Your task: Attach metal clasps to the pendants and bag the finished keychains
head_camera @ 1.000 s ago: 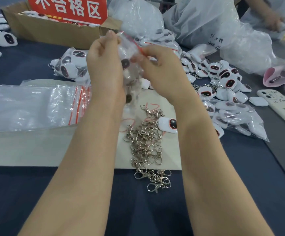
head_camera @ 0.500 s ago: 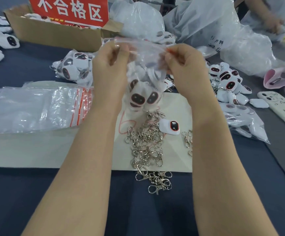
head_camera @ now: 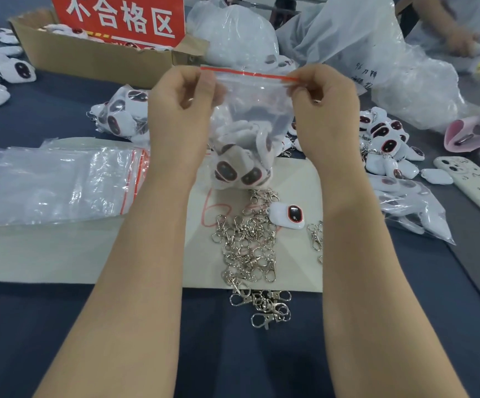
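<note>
A clear zip bag [head_camera: 250, 110] with a red seal strip hangs in the air above the table, several white pendants with dark oval faces resting at its bottom. My left hand [head_camera: 181, 110] pinches the bag's top left corner and my right hand [head_camera: 323, 110] pinches its top right corner, stretching the strip flat. Below the bag lies a pile of silver metal clasps [head_camera: 250, 248] on a beige mat [head_camera: 60, 254]. One loose white pendant [head_camera: 289, 215] lies beside the clasps.
A stack of empty zip bags [head_camera: 52, 182] lies at the left. Filled bags [head_camera: 121, 113] and loose pendants [head_camera: 385, 147] surround the work spot. A cardboard box [head_camera: 95, 53] with a red sign stands behind. A phone [head_camera: 477, 188] lies right. Another person's hand [head_camera: 460, 41] works at the far right.
The bag was bunched and turned edge-on between my hands; my hands have since moved apart and spread it wide, pulling the red seal strip taut and level.
</note>
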`<state>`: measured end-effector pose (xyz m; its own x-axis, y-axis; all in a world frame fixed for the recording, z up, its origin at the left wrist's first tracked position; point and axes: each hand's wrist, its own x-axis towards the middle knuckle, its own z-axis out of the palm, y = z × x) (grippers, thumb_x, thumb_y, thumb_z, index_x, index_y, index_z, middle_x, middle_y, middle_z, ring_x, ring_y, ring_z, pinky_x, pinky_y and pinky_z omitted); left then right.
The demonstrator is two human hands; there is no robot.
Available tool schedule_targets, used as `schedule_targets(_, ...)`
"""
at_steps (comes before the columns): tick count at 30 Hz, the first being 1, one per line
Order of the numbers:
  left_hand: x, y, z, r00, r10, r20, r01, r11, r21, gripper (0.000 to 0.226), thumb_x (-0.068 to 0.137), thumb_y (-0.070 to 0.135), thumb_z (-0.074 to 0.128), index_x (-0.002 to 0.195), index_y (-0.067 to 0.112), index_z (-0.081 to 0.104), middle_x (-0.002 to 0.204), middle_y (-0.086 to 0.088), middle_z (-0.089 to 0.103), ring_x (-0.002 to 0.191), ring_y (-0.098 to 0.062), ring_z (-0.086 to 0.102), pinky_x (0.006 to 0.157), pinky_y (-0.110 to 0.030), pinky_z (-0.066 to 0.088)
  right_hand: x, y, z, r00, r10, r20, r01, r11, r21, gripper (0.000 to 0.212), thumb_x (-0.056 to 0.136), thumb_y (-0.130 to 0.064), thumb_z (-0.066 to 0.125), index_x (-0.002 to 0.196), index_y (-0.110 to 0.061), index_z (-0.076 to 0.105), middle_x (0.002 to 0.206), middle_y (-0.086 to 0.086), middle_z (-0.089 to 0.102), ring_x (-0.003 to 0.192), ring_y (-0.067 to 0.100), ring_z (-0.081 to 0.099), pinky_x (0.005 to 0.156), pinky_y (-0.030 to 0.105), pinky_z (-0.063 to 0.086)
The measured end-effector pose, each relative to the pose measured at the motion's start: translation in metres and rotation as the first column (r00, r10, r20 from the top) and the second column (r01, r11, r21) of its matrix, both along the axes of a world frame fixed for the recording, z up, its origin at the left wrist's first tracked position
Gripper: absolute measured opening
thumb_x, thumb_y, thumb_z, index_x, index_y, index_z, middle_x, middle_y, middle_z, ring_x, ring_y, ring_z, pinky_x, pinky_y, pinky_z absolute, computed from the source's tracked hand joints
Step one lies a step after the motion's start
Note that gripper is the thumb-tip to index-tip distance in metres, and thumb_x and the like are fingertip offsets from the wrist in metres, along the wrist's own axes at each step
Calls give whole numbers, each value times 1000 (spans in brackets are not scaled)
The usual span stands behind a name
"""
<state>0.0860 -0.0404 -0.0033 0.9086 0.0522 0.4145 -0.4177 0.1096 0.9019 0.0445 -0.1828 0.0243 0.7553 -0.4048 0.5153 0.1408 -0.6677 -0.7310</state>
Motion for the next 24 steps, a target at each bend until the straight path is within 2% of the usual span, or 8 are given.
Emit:
schedule_targets(2,-2,-1,2,998,29,50,-30,999,37,10,96,17,53,87,18,58,85,0,68,81,-9,66,75,-20,49,-3,5,3,999,46,-16,-47,997,-54,30,90,-4,48,114,-15,61,111,-3,61,102,6,54,99,22,41)
schedule_targets(5,-6,-7,3,990,33,135,-43,996,74,17,96,14,52,82,23,55,80,5,65,77,-4,63,77,-19,49,-4,16,7,992,114,-62,-127,942,-310,36,93,-22,54,129,-17,56,127,0,57,123,15,48,109,31,31)
schedule_targets(8,-9,-10,5,979,9,202,-33,992,118,15,95,12,51,84,22,54,78,8,61,74,-2,59,73,-16,45,-1,23,10,987,127,-99,-152,937,-315,27,95,-31,55,115,-17,65,114,0,65,113,16,55,101,36,38)
schedule_targets(11,-10,-11,6,971,-22,239,-16,987,157,12,96,13,50,88,21,54,84,1,65,83,-12,64,78,-25,51,-5,20,14,974,210,-80,-222,958,-182,19,94,-28,58,106,-15,66,96,-11,64,99,4,58,92,20,43)
schedule_targets(13,-11,-12,6,969,-39,244,-6,984,179,10,95,12,50,89,18,55,86,2,65,86,-12,65,79,-24,51,-7,16,16,974,215,-69,-224,958,-181,13,93,-25,60,101,-16,67,89,-16,61,95,1,58,90,16,43)
schedule_targets(16,-12,-13,7,965,-43,259,-13,978,210,7,95,12,51,93,13,57,84,6,64,82,-9,63,78,-22,50,-6,14,17,980,180,-87,-195,958,-213,6,92,-24,61,94,-19,63,90,-13,61,98,6,58,91,21,43)
schedule_targets(20,-13,-13,11,962,-50,268,-21,967,255,13,95,13,52,97,5,61,86,5,63,84,-11,62,81,-29,52,-6,14,17,979,191,-70,-202,960,-194,5,92,-21,61,92,-16,60,90,-9,59,95,9,59,90,22,45)
schedule_targets(24,-12,-11,14,971,-90,222,22,956,292,3,94,12,54,93,13,57,85,6,62,85,-14,62,84,-32,51,-4,16,14,978,194,-79,-207,954,-219,7,94,-17,56,97,-11,58,80,-20,49,83,3,49,76,6,36)
